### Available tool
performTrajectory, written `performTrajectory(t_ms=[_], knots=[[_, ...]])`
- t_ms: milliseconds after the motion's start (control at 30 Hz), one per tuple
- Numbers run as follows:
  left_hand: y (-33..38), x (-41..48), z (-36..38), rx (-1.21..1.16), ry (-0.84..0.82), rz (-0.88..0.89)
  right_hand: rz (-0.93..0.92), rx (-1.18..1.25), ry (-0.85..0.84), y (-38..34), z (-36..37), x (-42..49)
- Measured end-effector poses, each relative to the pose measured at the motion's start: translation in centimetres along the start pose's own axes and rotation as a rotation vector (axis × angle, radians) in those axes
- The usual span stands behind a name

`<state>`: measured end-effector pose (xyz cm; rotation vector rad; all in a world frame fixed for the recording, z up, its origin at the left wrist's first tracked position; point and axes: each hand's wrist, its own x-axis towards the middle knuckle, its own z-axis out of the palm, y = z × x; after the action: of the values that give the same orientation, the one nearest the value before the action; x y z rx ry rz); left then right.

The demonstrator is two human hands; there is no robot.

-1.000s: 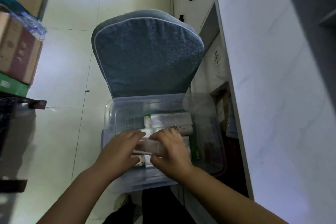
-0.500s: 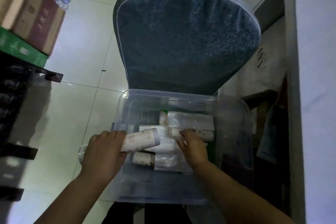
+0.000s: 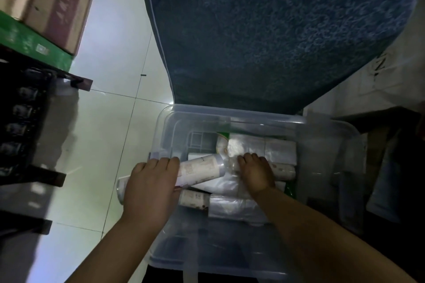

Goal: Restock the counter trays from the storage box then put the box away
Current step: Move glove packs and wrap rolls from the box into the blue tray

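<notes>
– Pale floor tiles (image 3: 110, 122) are showing on the left, and a blue chair (image 3: 276, 30) is filling the top of the view. Where is the storage box sitting?

– The clear storage box (image 3: 230, 112) is sitting at the base of the chair's back, right under the person. The counter trays are not showing anywhere.

– What is changing?

– A second ago both hands were huddling over one printed roll in the middle of the box. Now the left hand (image 3: 150, 181) is carrying that roll (image 3: 200, 169) out. It is lying slantwise across the box's left rim, with its outer end already poking past the rim over the floor. Its inner end is still hanging over the box's contents.

– How are the fingers sitting?

– The left fingers (image 3: 165, 162) are wrapping over the roll, clamped on it. The right hand (image 3: 256, 172) is staying inside, its fingers (image 3: 249, 158) bending down onto the plastic-wrapped packs (image 3: 253, 145) near the middle. Whether they are gripping anything or only pressing, I cannot tell.

– And what is that meaning for the task?

– I am reading it as early stock coming out, so restocking is probably only beginning. More is still lying inside: a second roll (image 3: 194, 199) just under the lifted one, and a third roll (image 3: 282, 169) towards the right wall. I am guessing the box is staying out a good while yet. The right hand is probably hunting for another item to go along.
</notes>
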<state>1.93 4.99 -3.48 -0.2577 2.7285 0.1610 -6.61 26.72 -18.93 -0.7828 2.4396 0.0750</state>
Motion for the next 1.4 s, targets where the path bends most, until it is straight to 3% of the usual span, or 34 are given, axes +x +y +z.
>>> performTrajectory(t_ms=[167, 633, 900, 1100, 1233, 1400], knots=[[-0.1, -0.6, -0.8, -0.034, -0.01, -0.002, -0.024, 0.136, 0.228, -1.1, -5.3, -2.7], [-3.5, -6.0, -8.3, -0.359, 0.076, -0.049, 0.269, 0.512, 0.715, -7.6, -18.0, -14.3], [-4.8, -8.6, -12.6, -0.424, 0.073, 0.269, 0.66, 0.747, 1.008, -14.3, -20.5, -25.6], [-1.1, -11.5, -13.8, -0.414, 0.01, 0.475, 0.908, 1.217, 1.298, -16.9, -19.8, -34.6], [3.3, -14.9, -13.9, -0.363, -0.041, 0.646, 1.03, 1.23, 1.544, -18.1, -18.7, -42.2], [9.4, -20.9, -14.4, -0.306, -0.055, 0.907, 1.174, 1.26, 1.708, -20.2, -15.6, -51.9]])
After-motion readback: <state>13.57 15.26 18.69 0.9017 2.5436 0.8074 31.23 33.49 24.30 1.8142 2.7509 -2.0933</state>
